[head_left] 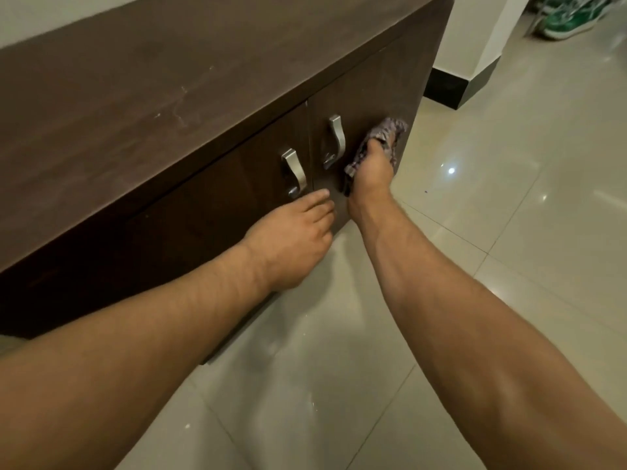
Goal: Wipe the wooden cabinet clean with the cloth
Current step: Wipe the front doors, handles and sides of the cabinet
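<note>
Here the low wooden cabinet (142, 106) stands against a pale wall on a glossy tiled floor (509, 232), seen from above and slightly to its right end. Its dark brown top is bare but streaked with pale scuffs and dusty smears. Both front doors are closed, so whatever the cabinet holds inside cannot be seen. The left door (217, 201) and the right door (369, 96) meet at a narrow seam, and each carries a curved metal handle next to that seam: the left handle (294, 173) and the right handle (336, 140).

The right hand (371, 171) presses a mottled grey cloth (383, 137) flat against the face of the right door, between the right handle and the cabinet's outer edge. The fingers are mostly hidden under the bunched fabric, curled into it; the cloth spreads above the knuckles and trails below the wrist side of the hand. The cloth touches the door panel and sits just beside the handle without covering it.

The left hand (291, 239) holds nothing. Its fingers are loosely extended and close together, with the fingertips (322, 195) resting against the bottom part of the doors near the seam, just below the left handle.

Both forearms are bare and reach forward from the bottom of the view. In the far upper right corner, green and white shoes (570, 15) lie on the floor beyond a white wall corner with a dark skirting.
</note>
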